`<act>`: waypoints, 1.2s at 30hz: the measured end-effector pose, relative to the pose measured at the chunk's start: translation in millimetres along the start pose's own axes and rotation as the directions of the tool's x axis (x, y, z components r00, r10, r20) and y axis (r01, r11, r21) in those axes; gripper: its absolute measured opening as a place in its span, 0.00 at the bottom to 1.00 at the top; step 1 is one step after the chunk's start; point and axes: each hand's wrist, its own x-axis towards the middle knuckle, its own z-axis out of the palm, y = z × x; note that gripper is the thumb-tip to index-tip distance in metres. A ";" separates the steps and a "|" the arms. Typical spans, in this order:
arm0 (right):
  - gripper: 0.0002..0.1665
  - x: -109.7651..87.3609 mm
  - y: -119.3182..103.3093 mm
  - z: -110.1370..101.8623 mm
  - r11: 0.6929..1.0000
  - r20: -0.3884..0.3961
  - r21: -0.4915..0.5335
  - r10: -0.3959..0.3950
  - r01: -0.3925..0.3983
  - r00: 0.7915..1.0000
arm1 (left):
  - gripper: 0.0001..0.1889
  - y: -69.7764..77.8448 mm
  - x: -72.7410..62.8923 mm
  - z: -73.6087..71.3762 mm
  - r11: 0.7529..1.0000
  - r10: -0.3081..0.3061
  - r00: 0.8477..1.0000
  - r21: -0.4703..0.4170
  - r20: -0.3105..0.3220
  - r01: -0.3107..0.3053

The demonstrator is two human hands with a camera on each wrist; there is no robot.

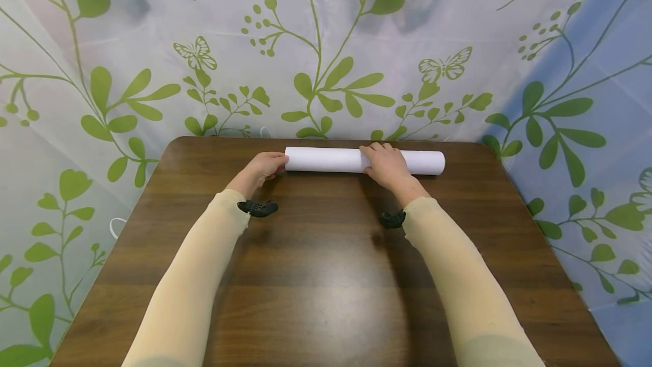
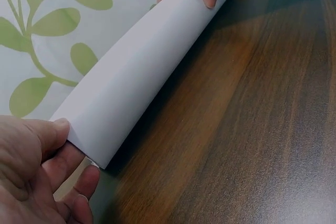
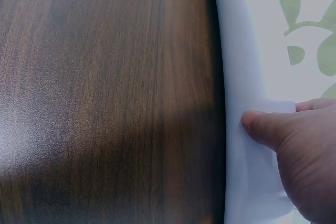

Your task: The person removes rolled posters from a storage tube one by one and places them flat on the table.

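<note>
Left hand (image 1: 264, 165) pinches one end of a smooth white cylinder (image 1: 326, 159).

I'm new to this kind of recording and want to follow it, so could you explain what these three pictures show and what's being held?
There's no machine here, just a person's bare left hand and right hand, coming out of pale sleeves. The wide picture comes from a camera worn on the head, looking forward and down. The two closer ones come from cameras on the left and right wrists. You see a brown wood-grain table with a leaf-patterned backdrop behind it. Along the table's far side is a white roll. The left hand pinches the roll's left end, while the right hand grips it from above, a little right of its middle.
</note>
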 end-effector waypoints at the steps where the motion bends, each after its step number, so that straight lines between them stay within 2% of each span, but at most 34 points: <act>1: 0.39 0.2 0.2 0.2 1.000 -0.002 0.000 -0.001 0.001 1.000 | 0.26 -0.2 0.1 -0.3 1.000 0.000 1.000 0.002 0.001 0.000; 21: 0.39 3.2 0.3 0.2 1.000 0.010 -0.002 0.009 -0.009 1.000 | 0.27 -7.9 6.7 -7.4 1.000 0.009 1.000 0.015 -0.008 -0.008; 36: 0.39 3.4 -2.5 -2.6 1.000 0.019 -0.001 0.015 -0.015 1.000 | 0.28 -9.4 6.8 -10.9 1.000 -0.006 1.000 0.024 -0.025 0.006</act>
